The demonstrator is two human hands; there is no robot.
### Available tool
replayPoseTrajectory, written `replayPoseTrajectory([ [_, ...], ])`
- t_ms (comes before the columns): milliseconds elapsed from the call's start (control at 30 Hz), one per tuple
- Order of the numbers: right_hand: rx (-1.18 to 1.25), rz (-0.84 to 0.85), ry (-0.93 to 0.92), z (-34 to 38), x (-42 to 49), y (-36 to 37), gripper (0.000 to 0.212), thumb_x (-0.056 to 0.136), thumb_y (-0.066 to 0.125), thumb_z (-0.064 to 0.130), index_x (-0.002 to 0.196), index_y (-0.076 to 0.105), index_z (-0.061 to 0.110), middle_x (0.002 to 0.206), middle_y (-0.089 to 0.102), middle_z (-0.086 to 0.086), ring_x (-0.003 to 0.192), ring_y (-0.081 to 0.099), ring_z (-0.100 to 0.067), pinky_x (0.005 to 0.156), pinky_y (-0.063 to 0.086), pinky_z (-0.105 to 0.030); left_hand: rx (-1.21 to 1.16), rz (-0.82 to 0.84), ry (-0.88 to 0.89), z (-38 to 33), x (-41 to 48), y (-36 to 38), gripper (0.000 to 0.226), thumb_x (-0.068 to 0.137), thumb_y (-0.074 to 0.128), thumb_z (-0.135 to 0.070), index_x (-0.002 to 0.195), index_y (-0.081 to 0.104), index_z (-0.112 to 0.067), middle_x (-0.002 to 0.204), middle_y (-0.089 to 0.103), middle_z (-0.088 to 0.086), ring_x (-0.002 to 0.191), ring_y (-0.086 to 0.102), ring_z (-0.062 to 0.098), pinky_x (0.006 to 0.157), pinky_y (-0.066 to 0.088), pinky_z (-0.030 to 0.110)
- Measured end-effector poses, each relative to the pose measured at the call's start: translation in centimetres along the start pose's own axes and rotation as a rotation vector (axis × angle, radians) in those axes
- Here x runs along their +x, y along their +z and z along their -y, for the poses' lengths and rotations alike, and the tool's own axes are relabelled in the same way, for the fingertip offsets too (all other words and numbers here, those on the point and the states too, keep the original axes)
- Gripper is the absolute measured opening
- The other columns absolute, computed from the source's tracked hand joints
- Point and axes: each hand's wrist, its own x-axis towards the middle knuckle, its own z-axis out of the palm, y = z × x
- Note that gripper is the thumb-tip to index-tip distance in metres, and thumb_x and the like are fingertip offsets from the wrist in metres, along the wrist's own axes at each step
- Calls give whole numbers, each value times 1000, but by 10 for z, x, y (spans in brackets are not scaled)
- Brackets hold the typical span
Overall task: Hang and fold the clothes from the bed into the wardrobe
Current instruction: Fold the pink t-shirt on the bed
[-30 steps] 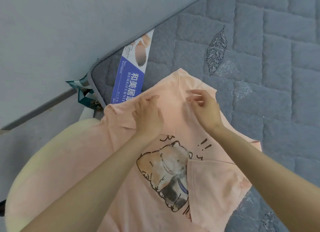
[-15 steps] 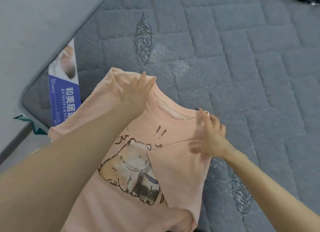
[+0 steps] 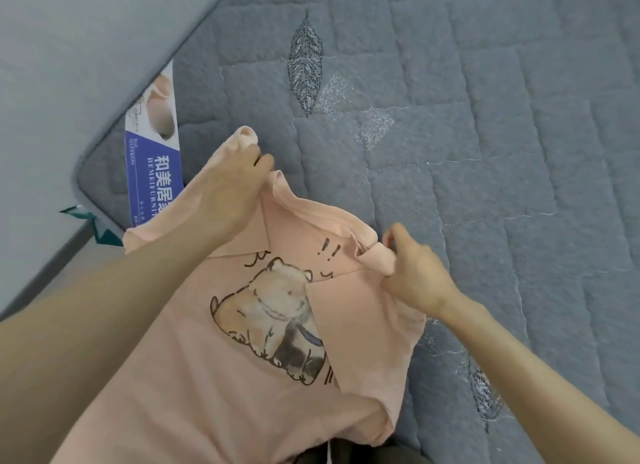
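A peach T-shirt (image 3: 221,387) with a cartoon animal print lies front up on the grey quilted mattress (image 3: 485,152), both sleeves folded inward over the front. My left hand (image 3: 232,186) pinches the left shoulder near the collar, lifting a bunch of cloth. At the right shoulder, my right hand (image 3: 412,273) grips a fold of the fabric. The collar between the two hands is raised off the bed. The shirt's lower hem runs out of the bottom of the view.
A blue and white mattress label (image 3: 152,166) lies at the mattress corner beside the shirt. Beyond the mattress edge is a pale grey wall (image 3: 69,65) with a dark skirting. Open mattress stretches to the right and far side.
Both hands went from flat and spread on the shirt to closed on its shoulders. The collar edge has lifted from the mattress.
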Motion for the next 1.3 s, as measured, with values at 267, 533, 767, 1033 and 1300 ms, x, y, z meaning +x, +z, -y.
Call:
replayPoseTrajectory([
  [267, -117, 374, -265, 46, -39, 40, 39, 71, 62, 8, 87, 33, 28, 75, 55, 1, 66, 51, -26, 54, 39, -38, 39, -70, -241, 17, -97, 9, 20, 75, 67, 9, 83, 54, -4, 80, 48, 13, 61, 40, 25, 47, 28, 31],
  [533, -144, 625, -368, 63, -89, 120, 47, 69, 69, 7, 96, 37, 28, 84, 51, 5, 73, 47, -18, 55, 36, -29, 112, 79, -397, 15, -202, 21, 21, 68, 64, 11, 84, 57, -1, 79, 51, 20, 69, 54, 39, 48, 29, 36],
  [767, -133, 523, -337, 41, -105, 127, 22, 82, 68, 30, 103, 61, 26, 95, 61, 11, 79, 52, -5, 78, 48, -26, 214, 399, -642, -11, -231, 28, 28, 87, 57, -11, 114, 53, -15, 117, 46, 9, 105, 45, 27, 86, 38, 36],
  [1033, -259, -28, 162, 7, -106, 118, 59, 78, 69, 42, 122, 41, 15, 123, 46, -5, 115, 43, -30, 90, 39, -42, 60, 194, -273, -26, -158, 25, 59, 91, 52, -4, 144, 30, -15, 153, 27, 9, 134, 34, 30, 102, 34, 44],
  [1300, -133, 95, 276, -7, -96, 122, 19, 90, 47, 23, 105, 49, 11, 108, 62, -12, 99, 57, -36, 73, 42, -37, 486, 565, -174, -3, -111, 4, 59, 52, 58, -63, 97, 45, -29, 77, 46, -2, 79, 45, 19, 84, 43, 47],
])
